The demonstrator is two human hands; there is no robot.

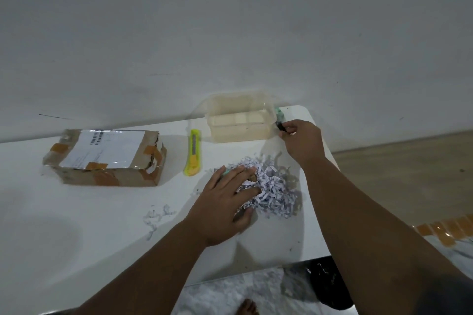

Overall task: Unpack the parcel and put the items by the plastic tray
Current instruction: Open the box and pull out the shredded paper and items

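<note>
At a white table (76,212) against a bare wall, the right hand (300,139) pinches a small dark-tipped item (280,126) beside the plastic tray (239,121); the left hand (225,202), fingers spread, pins shredded paper (271,192). Best set it down touching nothing, with the parcel (107,157) well apart.

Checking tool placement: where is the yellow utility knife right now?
The yellow utility knife lies on the table, between the cardboard parcel and the plastic tray.
</note>
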